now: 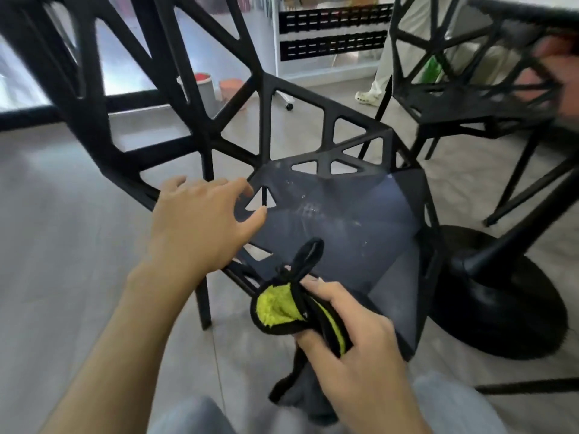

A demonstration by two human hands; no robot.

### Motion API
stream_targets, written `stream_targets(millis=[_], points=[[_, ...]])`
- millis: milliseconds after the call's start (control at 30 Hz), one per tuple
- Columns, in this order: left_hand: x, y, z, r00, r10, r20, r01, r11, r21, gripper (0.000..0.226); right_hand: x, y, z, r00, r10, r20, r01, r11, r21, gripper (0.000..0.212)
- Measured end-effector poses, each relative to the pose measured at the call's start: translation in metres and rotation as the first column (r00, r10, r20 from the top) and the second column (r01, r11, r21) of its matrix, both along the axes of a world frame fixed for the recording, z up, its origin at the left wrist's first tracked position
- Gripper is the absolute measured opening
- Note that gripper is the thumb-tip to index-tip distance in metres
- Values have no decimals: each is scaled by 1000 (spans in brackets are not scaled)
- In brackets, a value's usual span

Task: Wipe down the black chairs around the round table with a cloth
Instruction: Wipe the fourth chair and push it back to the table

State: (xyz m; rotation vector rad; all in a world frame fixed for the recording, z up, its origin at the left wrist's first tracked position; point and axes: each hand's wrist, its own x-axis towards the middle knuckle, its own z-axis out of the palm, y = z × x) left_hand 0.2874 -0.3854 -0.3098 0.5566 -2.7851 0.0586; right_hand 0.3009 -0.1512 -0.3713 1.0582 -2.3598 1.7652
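The right hand [354, 343] pinches the bunched yellow-and-black cloth [288, 311] in its grip at the near edge of the dusty chair seat [338, 227]; the left hand [200, 214], fingers spread, hovers beside the seat's left rim. The cloth's dangling tail could snag the lattice. One cloth, two black chairs in view, the second chair [463, 98] far right.

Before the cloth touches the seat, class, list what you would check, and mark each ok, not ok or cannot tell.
1. Right hand grips cloth: ok.
2. Cloth on seat: not ok, held at its near edge.
3. Left hand free to steady the chair: ok, open above the seat's left edge.
4. Seat clean: not ok, pale specks show.
5. Cloth damp: cannot tell.
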Motion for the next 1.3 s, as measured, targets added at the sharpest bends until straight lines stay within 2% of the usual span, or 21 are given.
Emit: stream_targets(millis=[133,200,300,367,500,567,633,667,800,967,1100,1167,1233,1300], points=[[0,-1,2,999,-8,47,7,1000,24,47,-24,41,-9,989,71,-129,-49,984,169,64],[-2,0,0,999,-24,47,24,1000,13,41,-50,61,-19,980,-21,-198,65,974,215,62],[-5,0,-5,1000,-14,-10,14,1000,-22,34,-65,72,-31,975,-165,-150,192,963,191,27],[-6,1,-6,999,17,-39,-18,1000,-18,32,-41,58,-32,966,-218,-142,237,963,132,37],[-5,1,-6,999,35,-38,-36,999,-38,33,9,35,-30,970,-102,-221,97,995,-33,51],[-4,0,-5,999,14,-40,-16,999,-36,33,-3,38,-30,959,-44,-281,61,997,51,63],[-2,0,-3,999,6,-47,-8,1000,-27,34,-30,51,-31,976,-64,-206,104,977,188,70],[-1,1,-3,998,8,-56,-9,1000,-22,34,-44,58,-30,984,-97,-148,132,960,247,67],[-5,4,-4,991,49,-124,-51,999,-8,33,-68,63,-25,981,-147,-127,182,924,337,39],[-9,-2,-9,995,27,-98,-33,997,-70,35,-11,10,2,982,37,-183,28,940,341,31],[-9,-6,-11,990,-2,-139,-10,996,-86,33,-38,-16,10,990,118,-73,-82,922,377,21],[-8,-5,-12,987,-9,-160,-4,997,-83,28,-57,-37,6,986,144,-82,-99,909,406,17],[-5,-2,-10,985,-23,-171,4,994,-110,20,-68,-65,3,988,122,-99,-76,922,379,14],[-4,-1,-6,984,-19,-180,3,996,-89,23,-76,-82,-1,987,153,-47,-128,932,339,10]])
